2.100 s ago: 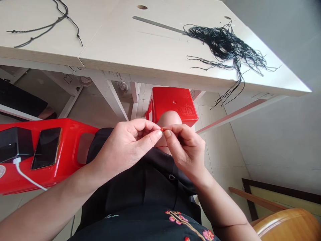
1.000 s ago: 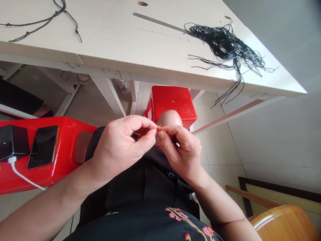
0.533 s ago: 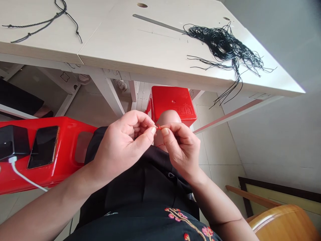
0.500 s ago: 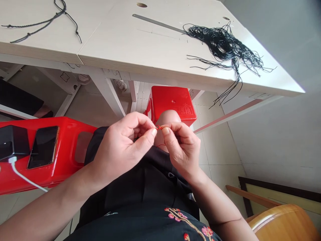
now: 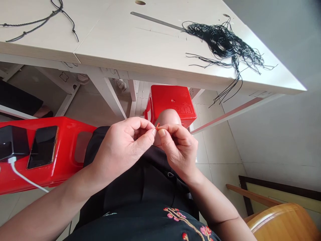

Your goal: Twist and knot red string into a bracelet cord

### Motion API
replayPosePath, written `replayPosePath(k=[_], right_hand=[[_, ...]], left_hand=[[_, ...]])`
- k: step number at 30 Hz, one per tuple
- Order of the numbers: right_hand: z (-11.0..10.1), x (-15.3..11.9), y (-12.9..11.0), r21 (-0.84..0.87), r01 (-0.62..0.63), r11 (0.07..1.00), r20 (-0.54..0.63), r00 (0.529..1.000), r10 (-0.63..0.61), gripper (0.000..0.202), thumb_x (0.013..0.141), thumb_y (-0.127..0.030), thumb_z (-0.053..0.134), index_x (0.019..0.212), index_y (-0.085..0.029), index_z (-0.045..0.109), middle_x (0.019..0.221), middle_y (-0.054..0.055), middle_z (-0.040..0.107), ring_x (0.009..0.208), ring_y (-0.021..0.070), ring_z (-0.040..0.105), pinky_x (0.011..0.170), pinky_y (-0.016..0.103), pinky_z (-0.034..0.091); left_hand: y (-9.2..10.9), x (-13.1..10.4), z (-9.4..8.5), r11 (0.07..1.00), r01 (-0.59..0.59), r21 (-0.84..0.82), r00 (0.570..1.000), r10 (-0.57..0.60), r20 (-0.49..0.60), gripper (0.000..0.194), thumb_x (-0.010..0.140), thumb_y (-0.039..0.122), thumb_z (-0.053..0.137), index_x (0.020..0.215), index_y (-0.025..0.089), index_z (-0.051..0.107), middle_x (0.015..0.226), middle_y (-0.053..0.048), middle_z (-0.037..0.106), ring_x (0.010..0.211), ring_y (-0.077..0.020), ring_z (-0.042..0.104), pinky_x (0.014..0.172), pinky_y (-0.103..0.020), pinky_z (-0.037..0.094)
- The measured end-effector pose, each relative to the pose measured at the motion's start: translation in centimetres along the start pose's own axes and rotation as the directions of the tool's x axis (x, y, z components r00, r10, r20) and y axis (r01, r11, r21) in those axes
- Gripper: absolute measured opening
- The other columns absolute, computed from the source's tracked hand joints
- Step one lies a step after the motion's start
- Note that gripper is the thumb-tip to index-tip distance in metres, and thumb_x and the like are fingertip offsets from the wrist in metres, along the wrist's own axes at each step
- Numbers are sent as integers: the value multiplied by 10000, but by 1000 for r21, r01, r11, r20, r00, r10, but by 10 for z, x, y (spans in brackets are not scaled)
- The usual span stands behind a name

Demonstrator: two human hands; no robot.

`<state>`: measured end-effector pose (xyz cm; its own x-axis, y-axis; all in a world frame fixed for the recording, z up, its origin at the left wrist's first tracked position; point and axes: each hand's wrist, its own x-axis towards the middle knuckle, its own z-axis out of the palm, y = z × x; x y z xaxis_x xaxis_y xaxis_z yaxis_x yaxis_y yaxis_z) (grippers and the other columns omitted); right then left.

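Both hands meet above my knee, pinching a thin red cord [image 5: 157,126] whose small loop sticks up between the fingertips. My left hand [image 5: 127,144] is closed, thumb against forefinger, on one side of the cord. From the other side my right hand [image 5: 177,144] grips it the same way, its fingertips almost touching the left ones. A thin red strand shows below the fingers against the knee. The rest of the cord is hidden by my hands.
On the pale table [image 5: 105,47] ahead lie a bundle of black cords [image 5: 223,42], a metal ruler [image 5: 155,20] and a knotted black cord [image 5: 45,20]. A red stool [image 5: 173,100] stands beneath. At left, a red stool [image 5: 65,144] holds a phone [image 5: 43,147] and black box [image 5: 15,142].
My right hand has shifted slightly left, closer to the left fingertips. The red cord between them, earlier lying flatter, now stands up as a small loop.
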<state>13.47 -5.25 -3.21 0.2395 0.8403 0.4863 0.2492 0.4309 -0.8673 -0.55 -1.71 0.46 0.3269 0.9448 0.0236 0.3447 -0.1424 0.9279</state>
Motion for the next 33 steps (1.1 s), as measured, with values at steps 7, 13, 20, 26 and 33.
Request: replayPosePath(k=[7, 13, 20, 26, 33], right_hand=[[3, -3, 2, -27, 10, 1000, -9, 1000, -10, 98, 862, -137, 595, 796, -199, 633, 750, -13, 718, 628, 93, 653, 561, 196, 550], [4, -5, 2, -76, 72, 994, -28, 997, -74, 86, 846, -127, 617, 803, -201, 625, 739, -9, 712, 604, 92, 642, 551, 198, 547], [3, -3, 1, -2, 10, 1000, -27, 1000, -10, 80, 867, -156, 600, 827, -212, 642, 751, -18, 701, 630, 91, 638, 558, 200, 541], [4, -3, 0, 25, -22, 999, 4, 1000, 22, 74, 865, -169, 604, 807, -202, 636, 750, -13, 699, 642, 95, 639, 562, 204, 538], [3, 2, -3, 148, -109, 983, 45, 994, 103, 95, 872, -167, 579, 788, -192, 616, 705, -31, 663, 595, 72, 603, 528, 184, 509]], left_hand=[[1, 4, 1, 998, -34, 61, 999, 35, -8, 108, 808, 258, 618, 740, 182, 654, 736, -2, 691, 642, -125, 625, 570, -215, 491], [1, 4, 1, 965, -176, 194, 981, 189, -48, 105, 783, 201, 602, 678, 196, 597, 734, 4, 657, 673, -131, 598, 627, -252, 478], [1, 4, 1, 942, -261, 209, 958, 280, -66, 120, 788, 163, 592, 679, 213, 600, 748, 11, 675, 742, -150, 639, 667, -264, 507], [6, 6, 2, 935, -252, 248, 959, 276, -65, 138, 755, 166, 565, 628, 220, 568, 682, 17, 644, 710, -149, 621, 653, -260, 482], [7, 6, 0, 976, -162, 145, 985, 170, -41, 109, 752, 178, 566, 645, 203, 568, 658, 30, 604, 593, -106, 525, 573, -236, 431]])
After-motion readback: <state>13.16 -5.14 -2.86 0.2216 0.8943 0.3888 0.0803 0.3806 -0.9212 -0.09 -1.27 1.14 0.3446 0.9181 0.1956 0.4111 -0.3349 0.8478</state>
